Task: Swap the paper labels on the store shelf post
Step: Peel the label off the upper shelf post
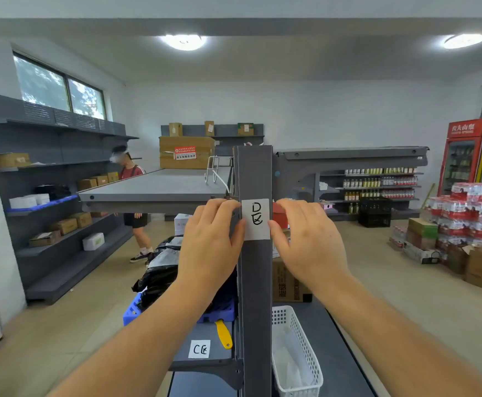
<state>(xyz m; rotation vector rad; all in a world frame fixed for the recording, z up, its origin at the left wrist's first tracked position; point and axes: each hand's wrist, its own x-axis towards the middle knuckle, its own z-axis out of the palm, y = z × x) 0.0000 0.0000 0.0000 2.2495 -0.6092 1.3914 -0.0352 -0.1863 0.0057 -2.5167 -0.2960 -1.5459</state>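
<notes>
Both hands press on the white paper label marked "D" (256, 218), which sits flat on the front face of the grey shelf post (255, 282). Left hand (211, 237) has its thumb against the label's left edge and its fingers curled around the post's left side; right hand (305, 239) has its thumb against the label's lower right edge, with its fingers bent at the post's right side. Neither hand grips the paper; each pins an edge flat to the metal.

Going from big to small: the post rises through the middle of the view, and a grey top shelf (159, 186) juts out from it to the left, level with the hands. Lower down, on the right of the post, a white plastic basket (300, 351) rests on a dark shelf, with pale wrapping inside it. On the left of the post, a lower shelf carries a second paper label marked "C" (199, 349), lying flat, well below the first. Just beside it, up and to the right, lies a yellow-handled tool (223, 333).
</notes>
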